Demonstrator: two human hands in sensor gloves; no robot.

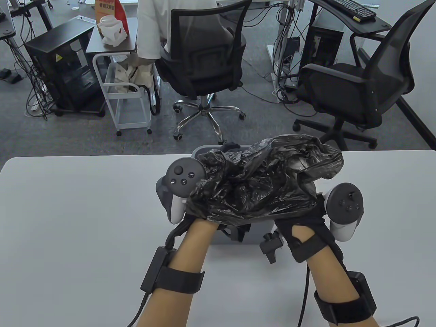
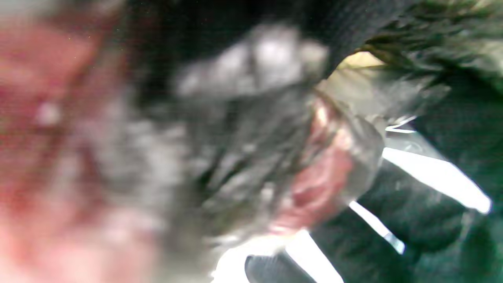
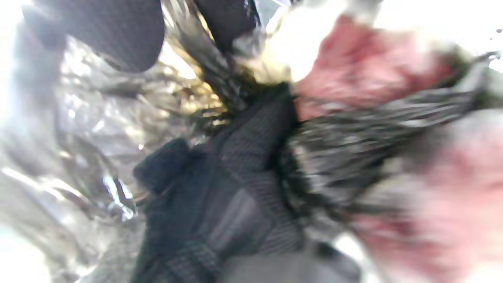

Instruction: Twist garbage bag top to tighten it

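The black garbage bag lay bunched over both hands above a grey bin on the table. The left hand and right hand were buried in the plastic; their grip could not be told.

Bare table lies open left and right; the crumpled garbage bag blocks the middle.

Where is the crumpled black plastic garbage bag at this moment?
In the table view, the crumpled black plastic garbage bag sits at the table's far-middle edge, bunched between the left hand and right hand, over a grey bin.
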